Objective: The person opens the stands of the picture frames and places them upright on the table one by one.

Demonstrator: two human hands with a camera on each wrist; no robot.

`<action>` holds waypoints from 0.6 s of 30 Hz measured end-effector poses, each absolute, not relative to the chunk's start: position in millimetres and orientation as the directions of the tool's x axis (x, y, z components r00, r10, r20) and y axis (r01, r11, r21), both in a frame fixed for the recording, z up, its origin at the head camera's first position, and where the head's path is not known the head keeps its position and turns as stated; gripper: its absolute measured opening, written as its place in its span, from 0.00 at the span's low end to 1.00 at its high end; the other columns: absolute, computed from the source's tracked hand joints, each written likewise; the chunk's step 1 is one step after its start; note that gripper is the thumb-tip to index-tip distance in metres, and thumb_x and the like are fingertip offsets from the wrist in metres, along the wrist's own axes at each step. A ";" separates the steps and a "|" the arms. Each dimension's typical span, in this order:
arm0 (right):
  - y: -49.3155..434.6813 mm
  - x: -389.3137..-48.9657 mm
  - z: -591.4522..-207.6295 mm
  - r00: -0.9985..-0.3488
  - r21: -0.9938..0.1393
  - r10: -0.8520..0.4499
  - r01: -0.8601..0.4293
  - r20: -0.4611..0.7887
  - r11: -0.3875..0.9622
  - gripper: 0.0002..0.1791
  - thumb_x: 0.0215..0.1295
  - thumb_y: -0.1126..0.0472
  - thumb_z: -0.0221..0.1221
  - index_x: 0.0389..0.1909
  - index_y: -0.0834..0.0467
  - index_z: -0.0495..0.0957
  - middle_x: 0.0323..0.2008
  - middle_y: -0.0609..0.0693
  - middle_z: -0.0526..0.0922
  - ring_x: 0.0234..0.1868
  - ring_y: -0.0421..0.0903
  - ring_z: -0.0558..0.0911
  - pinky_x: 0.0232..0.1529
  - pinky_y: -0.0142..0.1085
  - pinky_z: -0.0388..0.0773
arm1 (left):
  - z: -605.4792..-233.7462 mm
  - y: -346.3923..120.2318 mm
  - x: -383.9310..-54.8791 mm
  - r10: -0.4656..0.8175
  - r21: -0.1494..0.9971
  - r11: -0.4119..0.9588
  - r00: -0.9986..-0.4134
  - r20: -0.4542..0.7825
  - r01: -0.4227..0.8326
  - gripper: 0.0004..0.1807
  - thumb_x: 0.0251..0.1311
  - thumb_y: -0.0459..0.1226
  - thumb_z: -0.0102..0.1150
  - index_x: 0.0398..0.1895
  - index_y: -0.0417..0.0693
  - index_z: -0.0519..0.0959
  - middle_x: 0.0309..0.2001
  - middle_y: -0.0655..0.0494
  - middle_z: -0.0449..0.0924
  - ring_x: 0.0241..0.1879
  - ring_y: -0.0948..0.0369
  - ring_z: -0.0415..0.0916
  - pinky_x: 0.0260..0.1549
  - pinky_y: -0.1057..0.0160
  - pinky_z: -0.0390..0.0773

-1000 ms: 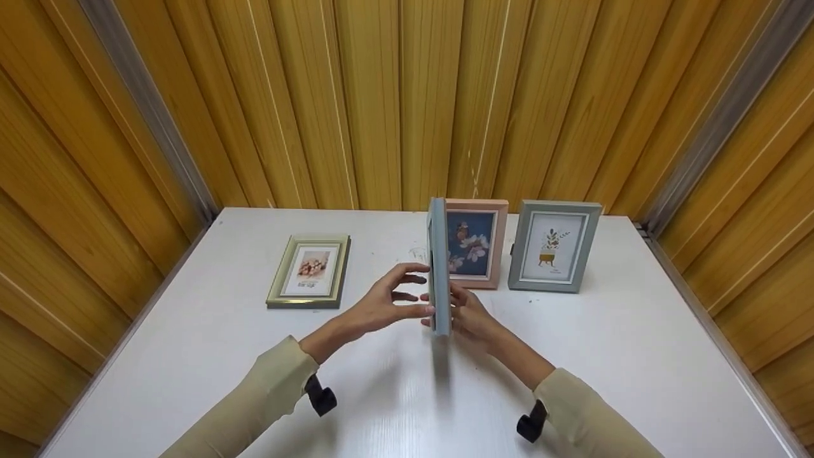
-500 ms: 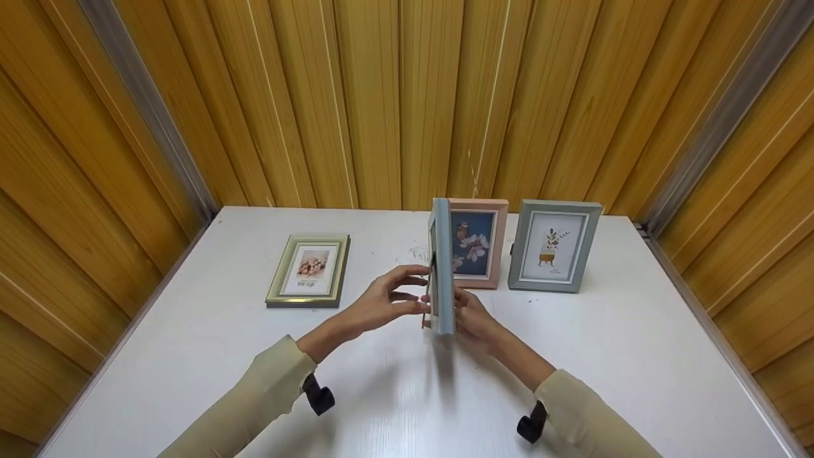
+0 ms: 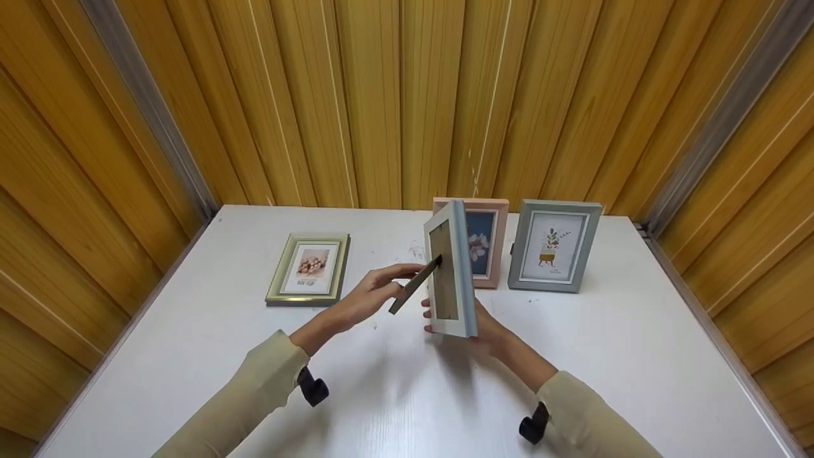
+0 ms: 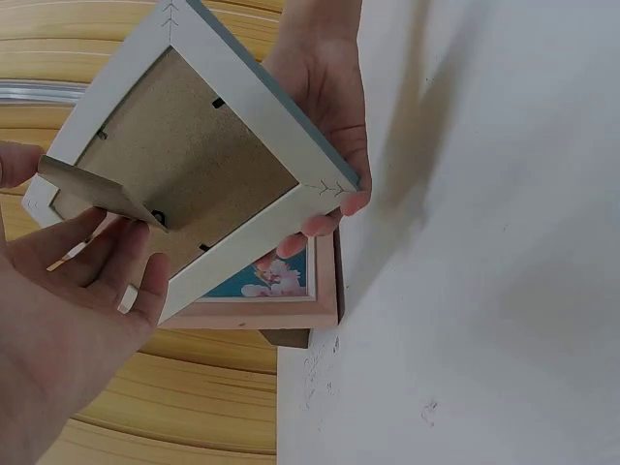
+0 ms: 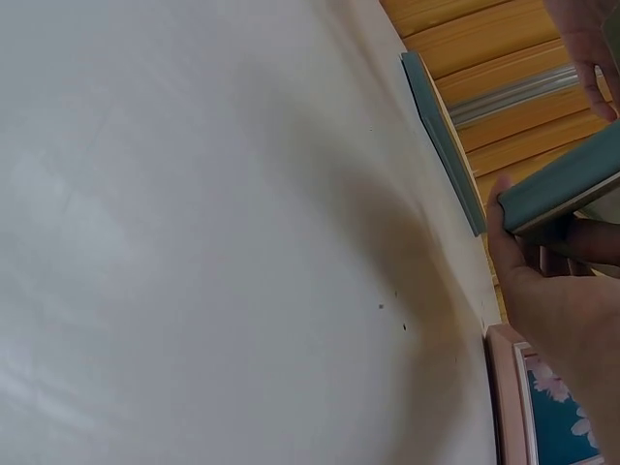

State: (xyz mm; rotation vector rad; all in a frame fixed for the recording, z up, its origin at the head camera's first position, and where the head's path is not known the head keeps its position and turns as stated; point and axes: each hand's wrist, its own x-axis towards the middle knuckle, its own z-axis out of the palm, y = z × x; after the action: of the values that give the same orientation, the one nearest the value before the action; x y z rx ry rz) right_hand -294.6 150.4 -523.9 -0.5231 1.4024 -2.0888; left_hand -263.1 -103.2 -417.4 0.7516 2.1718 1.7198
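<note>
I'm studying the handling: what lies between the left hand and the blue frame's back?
The brown stand leg: the left hand pinches it, and its other end meets the back of the blue frame, as the left wrist view shows.

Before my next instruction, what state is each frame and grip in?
Light-blue picture frame, raised, back showing
Easel leg, swung out
Left grip, pinching easel leg
Right grip, holding light-blue picture frame
Pink picture frame, upright, partly hidden
Grey-green picture frame, upright
Gold picture frame, flat, face up
</note>
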 end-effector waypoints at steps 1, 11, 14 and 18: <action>150.7 -294.6 -524.0 -0.762 -0.929 -0.648 0.234 0.007 -0.285 0.25 0.83 0.58 0.42 0.75 0.45 0.53 0.59 0.53 0.75 0.58 0.48 0.79 0.63 0.52 0.79 | -417.4 -104.1 -263.1 0.554 0.958 0.165 -0.826 0.106 0.233 0.29 0.67 0.34 0.42 0.72 0.45 0.71 0.71 0.45 0.72 0.70 0.50 0.67 0.70 0.41 0.64; 145.0 -293.1 -522.4 -0.786 -0.936 -0.615 0.266 -0.072 -0.230 0.30 0.82 0.57 0.44 0.79 0.60 0.52 0.57 0.50 0.80 0.57 0.47 0.81 0.64 0.54 0.78 | -420.0 -105.9 -261.7 0.588 0.900 0.164 -0.772 0.239 0.404 0.35 0.61 0.31 0.46 0.75 0.40 0.65 0.72 0.41 0.68 0.67 0.47 0.70 0.62 0.50 0.73; 142.0 -293.1 -522.2 -0.807 -0.947 -0.582 0.256 -0.098 -0.196 0.30 0.80 0.61 0.49 0.77 0.64 0.57 0.56 0.48 0.83 0.56 0.46 0.83 0.63 0.54 0.79 | -416.5 -104.2 -260.2 0.579 0.860 0.169 -0.754 0.309 0.482 0.37 0.58 0.27 0.48 0.76 0.40 0.63 0.74 0.43 0.66 0.70 0.46 0.66 0.66 0.43 0.70; 138.9 -292.8 -520.9 -0.834 -0.956 -0.541 0.240 -0.112 -0.172 0.31 0.74 0.70 0.50 0.76 0.67 0.58 0.58 0.52 0.83 0.56 0.46 0.84 0.61 0.53 0.80 | -408.4 -103.7 -257.4 0.544 0.835 0.194 -0.765 0.344 0.514 0.36 0.59 0.23 0.49 0.74 0.42 0.67 0.73 0.45 0.68 0.71 0.46 0.66 0.66 0.40 0.69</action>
State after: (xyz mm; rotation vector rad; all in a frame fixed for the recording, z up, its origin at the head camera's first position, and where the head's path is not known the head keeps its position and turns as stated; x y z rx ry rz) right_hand -292.8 138.9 -520.9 -0.3463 1.5973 -2.0459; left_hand -257.4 -103.7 -408.4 1.0669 2.4060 1.6636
